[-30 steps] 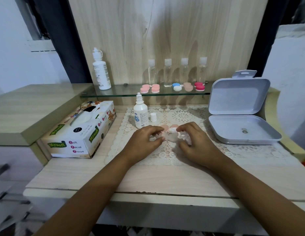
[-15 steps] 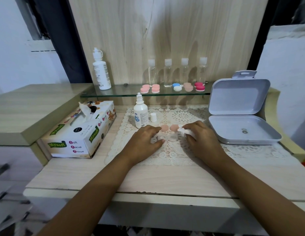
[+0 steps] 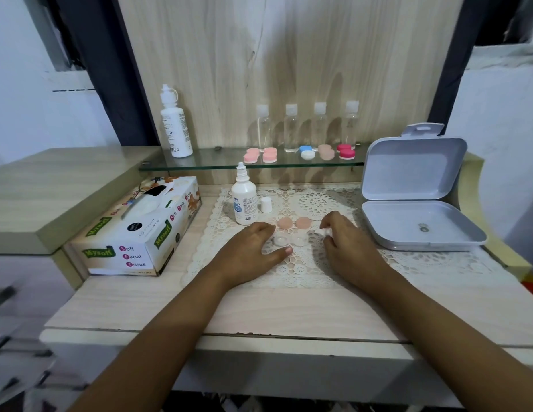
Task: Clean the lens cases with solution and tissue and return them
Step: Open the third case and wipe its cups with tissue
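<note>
The tissue (image 3: 327, 232) is mostly hidden in the curled grip of the right hand (image 3: 345, 245), which has been drawn rightward off the clear lens case (image 3: 290, 240). The case is left on the lace mat (image 3: 318, 272) of the bench (image 3: 289, 307). The left hand (image 3: 250, 251) is spread loosely beside it, and contact cannot be made out.

Four clear bottles (image 3: 290, 129), five shelved lens cases (image 3: 269, 155) — two peach caps (image 3: 284, 223), two white bottles (image 3: 244, 203).

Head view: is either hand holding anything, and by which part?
Right hand pinches a small white tissue wad in its curled fingers; only a bit shows. Left hand lies flat beside the clear lens case, gripping nothing.
</note>
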A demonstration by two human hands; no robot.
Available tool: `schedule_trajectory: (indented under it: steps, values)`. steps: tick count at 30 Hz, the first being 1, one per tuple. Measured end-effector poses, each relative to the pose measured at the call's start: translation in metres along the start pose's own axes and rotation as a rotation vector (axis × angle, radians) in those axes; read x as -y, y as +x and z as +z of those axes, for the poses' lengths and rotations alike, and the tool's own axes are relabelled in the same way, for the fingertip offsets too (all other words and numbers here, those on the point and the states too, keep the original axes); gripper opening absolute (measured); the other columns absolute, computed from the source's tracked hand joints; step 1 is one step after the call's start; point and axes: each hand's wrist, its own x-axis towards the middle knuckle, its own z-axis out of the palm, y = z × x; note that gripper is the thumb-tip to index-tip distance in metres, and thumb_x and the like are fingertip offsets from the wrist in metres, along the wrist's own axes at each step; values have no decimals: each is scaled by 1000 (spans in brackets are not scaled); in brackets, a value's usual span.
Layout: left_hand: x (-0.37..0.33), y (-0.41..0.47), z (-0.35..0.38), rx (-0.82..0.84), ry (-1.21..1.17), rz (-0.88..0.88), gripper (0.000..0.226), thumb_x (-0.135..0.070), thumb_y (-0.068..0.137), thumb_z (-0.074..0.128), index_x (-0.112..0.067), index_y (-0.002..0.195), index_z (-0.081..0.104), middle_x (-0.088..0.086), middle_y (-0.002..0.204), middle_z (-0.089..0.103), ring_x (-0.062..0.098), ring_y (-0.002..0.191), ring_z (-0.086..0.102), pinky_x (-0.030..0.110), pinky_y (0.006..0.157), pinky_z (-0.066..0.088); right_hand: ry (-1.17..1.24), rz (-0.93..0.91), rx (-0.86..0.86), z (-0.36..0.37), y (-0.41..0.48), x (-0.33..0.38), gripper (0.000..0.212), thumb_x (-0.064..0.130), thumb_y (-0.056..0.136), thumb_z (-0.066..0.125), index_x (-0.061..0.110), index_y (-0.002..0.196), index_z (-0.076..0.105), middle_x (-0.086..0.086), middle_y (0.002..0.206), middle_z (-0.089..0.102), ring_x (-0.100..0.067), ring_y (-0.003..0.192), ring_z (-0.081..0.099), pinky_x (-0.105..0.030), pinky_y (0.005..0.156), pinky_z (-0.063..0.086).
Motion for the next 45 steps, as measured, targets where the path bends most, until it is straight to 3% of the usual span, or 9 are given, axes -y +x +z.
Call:
schedule_trajectory:
  steps: [6,10,14,19,22,27,31,37,45]
  values:
    - [0,-3,-2,42,31,0,67,-59,87,48,-16,138,42,-8,147,31,8,133,31,18,100,24,46,65,-7,2,4,-2,36,2,86,43,4,122,39,-11,123,43,-21,114,40,-19,78,24]
    - [-3,-3,-5,86,73,-4,74,-60,87,44,-14,144,33,-7,153,23,10,138,23,21,106,20,15,75,-46,7,7,-8,32,-1,89,40,1,120,43,-15,119,48,-26,112,44,-28,90,32]
    - [-4,-4,-5,102,88,-16,74,-61,87,44,-14,144,33,-6,153,23,11,139,23,23,108,20,-35,7,-60,6,7,-11,25,-1,87,45,1,110,56,-17,108,56,-33,103,51,-38,87,40]
    - [-7,-5,-14,194,52,-42,74,-58,87,47,-13,144,33,-4,152,25,12,138,25,20,106,20,-30,32,-16,-7,4,-3,32,8,89,51,7,120,58,-14,115,54,-28,108,50,-26,82,34]
    - [-5,-6,-28,257,61,-70,66,-55,89,48,-13,140,38,1,146,35,17,134,34,23,104,27,-42,34,23,-17,6,1,30,11,89,52,12,118,57,-12,112,60,-29,106,54,-28,79,34]
    - [-7,-32,-51,225,130,-24,66,-52,92,45,-21,147,25,0,153,27,15,139,26,29,112,24,-37,21,-8,-31,2,22,32,21,90,56,12,120,53,-13,116,62,-29,102,56,-33,81,42]
    - [-6,-65,-70,185,195,-18,65,-52,93,43,-24,147,23,-1,152,29,15,137,30,30,108,29,26,-43,-4,-23,-7,54,33,21,91,56,9,121,52,-11,113,61,-25,100,54,-20,67,27]
    - [16,-132,-102,59,211,-128,63,-53,92,44,-24,145,30,-3,149,34,11,131,38,27,103,32,84,-183,71,5,-20,115,35,22,91,56,8,123,51,-12,119,60,-25,104,55,-22,75,33]
    - [66,-231,-137,-94,209,-315,60,-51,91,45,-22,143,36,-4,148,36,11,131,37,22,101,31,218,-394,204,64,-37,216,35,22,90,57,12,124,53,-9,115,60,-23,103,54,-21,71,31]
